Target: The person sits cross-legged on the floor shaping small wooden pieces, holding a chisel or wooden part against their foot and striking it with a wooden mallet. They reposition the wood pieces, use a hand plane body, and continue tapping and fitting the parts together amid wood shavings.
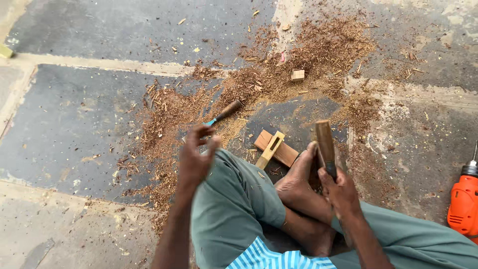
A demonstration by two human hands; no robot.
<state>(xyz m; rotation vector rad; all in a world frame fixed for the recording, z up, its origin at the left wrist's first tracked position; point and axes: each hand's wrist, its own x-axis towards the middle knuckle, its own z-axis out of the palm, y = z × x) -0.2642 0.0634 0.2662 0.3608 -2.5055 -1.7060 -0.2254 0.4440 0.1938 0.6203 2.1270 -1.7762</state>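
Note:
I sit on the floor with my legs folded. My right hand [341, 192] is closed around a wooden-handled tool [324, 139] that points away from me, beside my bare foot [298, 174]. My left hand [196, 154] hovers over my left knee with its fingers loosely curled. Its fingertips are at the blue metal end of a wooden-handled chisel [226, 111] lying in the shavings, and a grip on it is not visible. Just beyond my foot a pale wooden strip [269, 149] lies across a reddish-brown wooden block [286, 153].
Brown sawdust and shavings [279, 69] spread over the dark concrete floor ahead. A small wooden cube [298, 74] lies among them. An orange power drill [463, 204] rests at the right edge. A yellowish block [5, 51] sits at the far left.

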